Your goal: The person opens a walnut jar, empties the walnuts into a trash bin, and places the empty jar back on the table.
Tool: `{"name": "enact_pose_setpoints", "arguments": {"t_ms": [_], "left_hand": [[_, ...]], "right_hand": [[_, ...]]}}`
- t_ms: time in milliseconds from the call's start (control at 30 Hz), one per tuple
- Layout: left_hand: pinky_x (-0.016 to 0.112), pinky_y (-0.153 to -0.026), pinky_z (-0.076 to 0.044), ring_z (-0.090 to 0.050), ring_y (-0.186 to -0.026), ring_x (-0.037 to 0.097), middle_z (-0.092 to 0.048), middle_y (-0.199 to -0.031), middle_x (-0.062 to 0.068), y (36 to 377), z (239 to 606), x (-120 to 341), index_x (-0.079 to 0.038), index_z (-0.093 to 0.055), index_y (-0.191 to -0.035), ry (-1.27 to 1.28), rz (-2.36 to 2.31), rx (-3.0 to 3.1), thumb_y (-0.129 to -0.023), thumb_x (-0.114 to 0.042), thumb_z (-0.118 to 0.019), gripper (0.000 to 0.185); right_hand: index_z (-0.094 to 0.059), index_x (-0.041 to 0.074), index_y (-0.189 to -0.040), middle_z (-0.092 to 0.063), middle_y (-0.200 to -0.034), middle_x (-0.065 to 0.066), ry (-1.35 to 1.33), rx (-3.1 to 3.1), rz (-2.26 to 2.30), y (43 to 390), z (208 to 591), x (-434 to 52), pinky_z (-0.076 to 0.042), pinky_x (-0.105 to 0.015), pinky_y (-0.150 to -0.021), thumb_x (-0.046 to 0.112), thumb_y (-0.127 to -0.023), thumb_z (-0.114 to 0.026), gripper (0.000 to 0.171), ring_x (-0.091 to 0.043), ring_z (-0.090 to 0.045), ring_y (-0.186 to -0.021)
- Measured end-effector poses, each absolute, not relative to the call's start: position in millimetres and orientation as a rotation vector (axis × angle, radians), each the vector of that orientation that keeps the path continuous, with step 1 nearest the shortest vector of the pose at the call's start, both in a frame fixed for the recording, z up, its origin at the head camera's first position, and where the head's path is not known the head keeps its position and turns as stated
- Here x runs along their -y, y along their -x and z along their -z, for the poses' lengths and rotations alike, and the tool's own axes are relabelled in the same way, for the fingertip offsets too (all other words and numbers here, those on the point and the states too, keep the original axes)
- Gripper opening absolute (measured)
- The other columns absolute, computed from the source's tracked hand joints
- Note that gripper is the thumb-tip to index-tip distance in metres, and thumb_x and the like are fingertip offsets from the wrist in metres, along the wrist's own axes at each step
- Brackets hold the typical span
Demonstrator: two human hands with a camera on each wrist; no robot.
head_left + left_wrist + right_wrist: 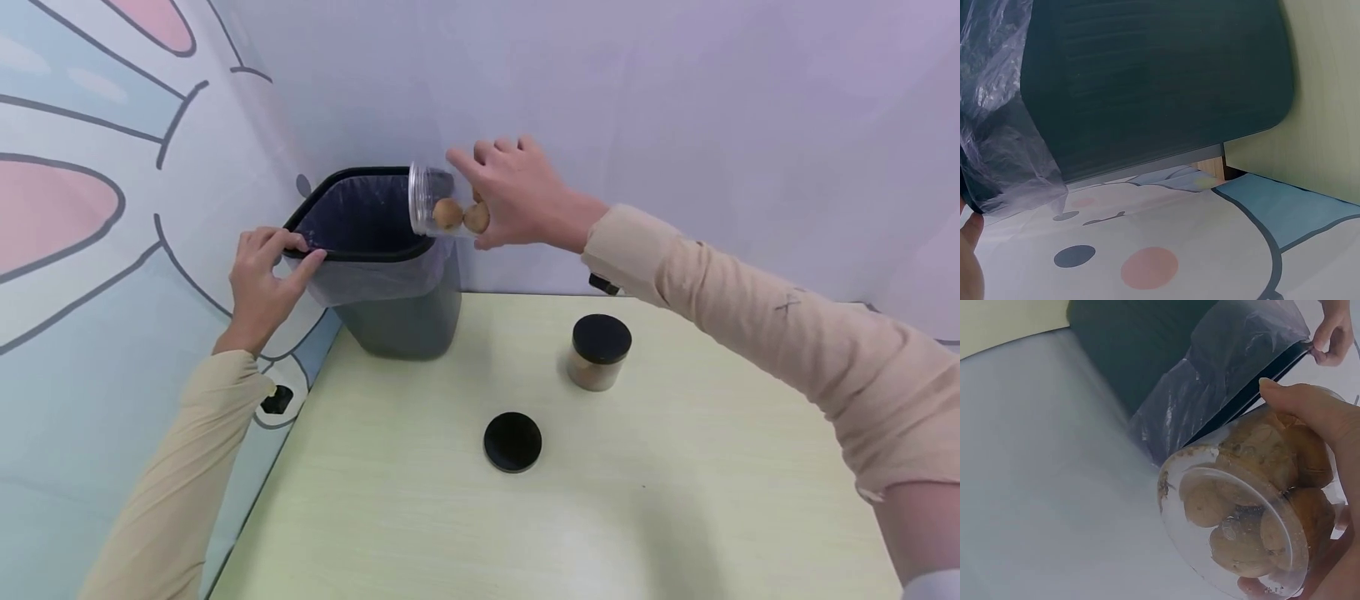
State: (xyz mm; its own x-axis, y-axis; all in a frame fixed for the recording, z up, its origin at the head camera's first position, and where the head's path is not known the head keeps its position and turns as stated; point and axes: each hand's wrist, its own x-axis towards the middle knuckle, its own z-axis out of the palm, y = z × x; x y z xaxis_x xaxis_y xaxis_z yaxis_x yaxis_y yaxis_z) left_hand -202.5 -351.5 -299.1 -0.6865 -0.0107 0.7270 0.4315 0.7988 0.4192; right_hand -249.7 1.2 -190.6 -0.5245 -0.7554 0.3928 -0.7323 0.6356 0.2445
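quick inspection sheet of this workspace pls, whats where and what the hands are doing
surface: pale green table, bare where visible
job's things: clear jar of brown walnut-like pieces, tipped sideways with its mouth over the dark bin; bin is lined with a clear bag and stands at the table's far left corner
clutter: loose black lid lying flat; second jar upright, lid on
hands: right hand grips the clear jar; left hand holds the bin rim
cables: nothing seen
surroundings: cartoon-print backdrop on the left, plain pale wall behind
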Motion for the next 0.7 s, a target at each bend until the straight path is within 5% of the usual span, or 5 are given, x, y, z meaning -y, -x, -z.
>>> {"name": "enact_pose_setpoints", "arguments": {"t_ms": [700], "left_hand": [[0.045,-0.086,-0.031,-0.041,-0.104,0.022,-0.056,-0.104,0.011,203,300,351,-0.004,-0.065,-0.090,0.307,0.768,2.224,-0.083,-0.025,-0.074,0.024]], "right_hand": [[-0.037,0.011,-0.140,-0.053,-0.103,-0.016,-1.167,2.269,0.207,262,190,11,-0.034,-0.044,-0.074,0.040,-0.064,-0.083,0.094,-0.034,-0.047,-0.084]]}}
